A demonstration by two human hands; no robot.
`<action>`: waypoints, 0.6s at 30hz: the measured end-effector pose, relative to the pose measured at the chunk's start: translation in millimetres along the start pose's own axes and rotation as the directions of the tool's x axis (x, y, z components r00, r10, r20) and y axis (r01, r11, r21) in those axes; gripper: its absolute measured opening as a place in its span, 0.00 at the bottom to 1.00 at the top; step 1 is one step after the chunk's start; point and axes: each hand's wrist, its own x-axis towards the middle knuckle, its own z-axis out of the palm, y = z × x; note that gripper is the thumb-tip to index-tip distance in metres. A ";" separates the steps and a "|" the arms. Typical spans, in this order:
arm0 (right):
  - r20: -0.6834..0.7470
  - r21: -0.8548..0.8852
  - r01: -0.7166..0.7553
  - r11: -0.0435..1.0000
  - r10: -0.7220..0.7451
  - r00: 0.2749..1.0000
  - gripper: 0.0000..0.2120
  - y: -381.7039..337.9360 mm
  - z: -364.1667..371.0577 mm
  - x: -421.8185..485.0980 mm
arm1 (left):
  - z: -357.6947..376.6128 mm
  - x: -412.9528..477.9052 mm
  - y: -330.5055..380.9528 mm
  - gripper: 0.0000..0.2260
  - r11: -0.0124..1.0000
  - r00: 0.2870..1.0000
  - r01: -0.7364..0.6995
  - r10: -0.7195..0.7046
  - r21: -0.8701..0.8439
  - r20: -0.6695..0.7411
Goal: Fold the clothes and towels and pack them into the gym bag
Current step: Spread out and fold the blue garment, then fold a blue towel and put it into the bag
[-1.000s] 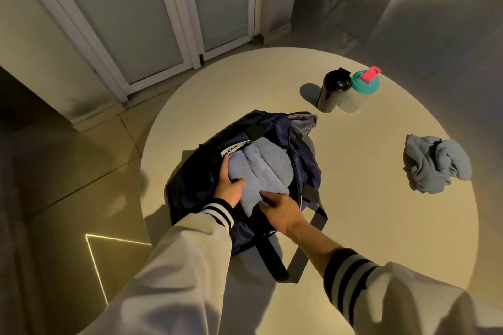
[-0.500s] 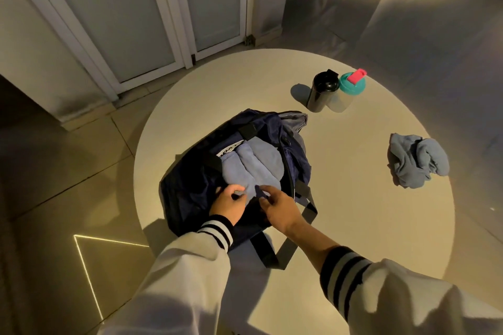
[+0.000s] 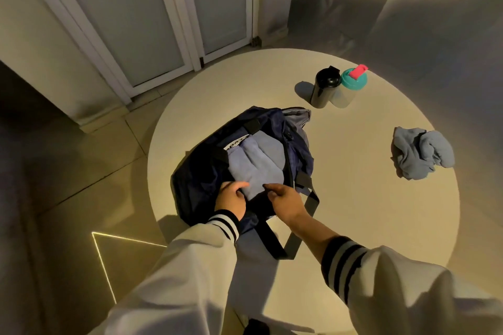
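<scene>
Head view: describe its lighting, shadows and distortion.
Head view: dim, warm light pools on the round table; the black bottle casts a shadow leftward; the door frames slant from wide-angle distortion; the gym bag loses detail in its dark folds.

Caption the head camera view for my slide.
Left hand and right hand at the near edge of a folded light-blue towel inside an open navy fabric gym bag.

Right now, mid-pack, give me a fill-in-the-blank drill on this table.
The folded blue towel lies inside the open navy ____.
The other blue cloth, out on the table, is ____, not folded.
____ bottles stand at the far side: a black bottle and a teal-lidded bottle.
Missing: gym bag; crumpled; two.
</scene>
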 end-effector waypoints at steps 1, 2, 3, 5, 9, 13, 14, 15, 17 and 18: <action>-0.034 0.007 0.002 1.000 -0.001 0.999 0.16 -1.3 -5.5 -2.5 | 0.2 -4.8 7.1 0.15 1.000 0.998 -0.027 0.026 -0.008 -0.051; -0.066 0.012 0.010 1.000 -0.009 0.998 0.15 -1.7 -13.1 -5.5 | 1.8 -10.1 18.1 0.13 0.998 0.997 -0.062 0.061 -0.018 -0.055; -0.086 0.016 0.013 1.000 -0.012 0.996 0.15 -1.8 -22.6 -11.3 | 6.2 -14.4 29.2 0.13 0.995 0.995 -0.095 0.094 -0.028 -0.021; -0.132 0.027 0.016 1.000 -0.012 0.991 0.15 3.7 -42.6 -24.9 | 21.6 -23.7 53.7 0.13 0.989 0.987 -0.149 0.150 -0.027 0.064; -0.244 0.110 0.002 0.994 0.026 0.969 0.14 34.3 -90.5 -49.2 | 71.8 -38.0 99.1 0.14 0.981 0.967 -0.180 0.191 -0.077 0.167; -0.314 0.158 -0.044 0.987 0.092 0.945 0.16 80.6 -148.6 -58.1 | 136.3 -44.0 132.1 0.15 0.981 0.943 -0.169 0.188 -0.091 0.274; -0.324 0.164 -0.046 0.985 0.098 0.941 0.16 93.6 -163.8 -57.3 | 154.6 -44.1 141.3 0.16 0.984 0.939 -0.158 0.176 -0.085 0.297; -0.324 0.170 -0.052 0.984 0.106 0.940 0.16 106.6 -178.4 -53.9 | 173.2 -42.2 150.2 0.16 0.984 0.935 -0.158 0.175 -0.080 0.307; -0.315 0.168 -0.063 0.984 0.114 0.942 0.16 129.5 -207.0 -48.3 | 207.5 -42.1 170.5 0.18 0.987 0.930 -0.143 0.158 -0.069 0.331; -0.306 0.155 -0.056 0.986 0.102 0.946 0.16 140.5 -221.0 -42.6 | 224.2 -40.0 179.0 0.19 0.988 0.927 -0.137 0.151 -0.067 0.344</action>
